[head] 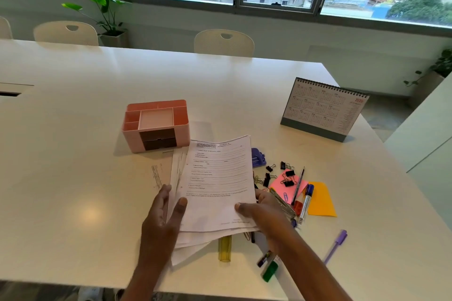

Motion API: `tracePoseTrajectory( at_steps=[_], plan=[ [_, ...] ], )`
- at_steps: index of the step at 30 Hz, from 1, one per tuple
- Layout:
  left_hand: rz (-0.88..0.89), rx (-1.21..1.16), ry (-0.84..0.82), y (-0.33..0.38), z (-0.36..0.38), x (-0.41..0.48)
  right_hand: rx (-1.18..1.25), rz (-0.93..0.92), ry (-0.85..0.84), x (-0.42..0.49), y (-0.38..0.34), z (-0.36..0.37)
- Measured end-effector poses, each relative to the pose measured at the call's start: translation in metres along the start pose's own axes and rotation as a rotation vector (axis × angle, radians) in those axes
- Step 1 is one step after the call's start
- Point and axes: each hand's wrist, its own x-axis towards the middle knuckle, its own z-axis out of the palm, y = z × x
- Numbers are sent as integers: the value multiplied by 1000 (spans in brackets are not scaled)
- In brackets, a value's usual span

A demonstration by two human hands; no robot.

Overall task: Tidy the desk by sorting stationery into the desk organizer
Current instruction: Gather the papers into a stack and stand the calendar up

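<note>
A pink desk organizer (pixel 156 124) with open top compartments and two dark drawers stands on the white desk (pixel 73 154). In front of it I hold a stack of printed forms (pixel 217 178). My left hand (pixel 163 217) grips the stack's left edge, thumb on top. My right hand (pixel 264 210) grips its lower right corner. To the right lie black binder clips (pixel 287 176), pink sticky notes (pixel 278 184), an orange note (pixel 321 199), a stapler (pixel 283 205), a marker (pixel 305 205), a pencil (pixel 298 184) and a purple hole punch (pixel 258 157).
A yellow ruler (pixel 225 248) pokes out from under the papers. A purple pen (pixel 336 245) and a green highlighter (pixel 269 270) lie near the front edge. A desk calendar (pixel 322 110) stands at the right back. White chairs (pixel 223 43) line the far side.
</note>
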Motion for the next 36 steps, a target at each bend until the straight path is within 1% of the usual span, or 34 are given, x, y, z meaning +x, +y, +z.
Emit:
tracePoseTrajectory(
  at_steps=[3,6,9,11,13,15,17,21,24,27,31,36],
  plan=[
    [-32,-81,161,-1,5,-10,73,-6,-5,-3,-3,-8],
    [-96,-154,252,1,7,-18,188,6,-43,-7,-6,-17],
    [-242,-364,271,3,4,-20,276,28,-83,-12,-7,-25],
    [-360,-515,262,2,-1,-17,270,27,-94,-15,-7,-28],
    [-401,-629,225,4,-8,-15,243,23,-109,-19,-7,-32],
    [-402,-669,186,8,-16,-15,212,25,-132,-22,-5,-35],
    [-382,-679,104,15,-21,-16,184,40,-162,-25,-3,-38],
    [-303,-688,-151,34,-26,-27,116,63,-243,-29,-1,-42],
    [-236,-636,-211,38,-28,-30,49,37,-302,-32,-4,-41],
    [-119,-588,-217,40,-32,-33,-8,2,-331,-33,-8,-43],
    [-1,-548,-133,44,-42,-35,-58,-122,-382,-31,-22,-45],
    [144,-452,-75,62,-53,-30,-64,-265,-318,-22,-45,-26]
  ],
)
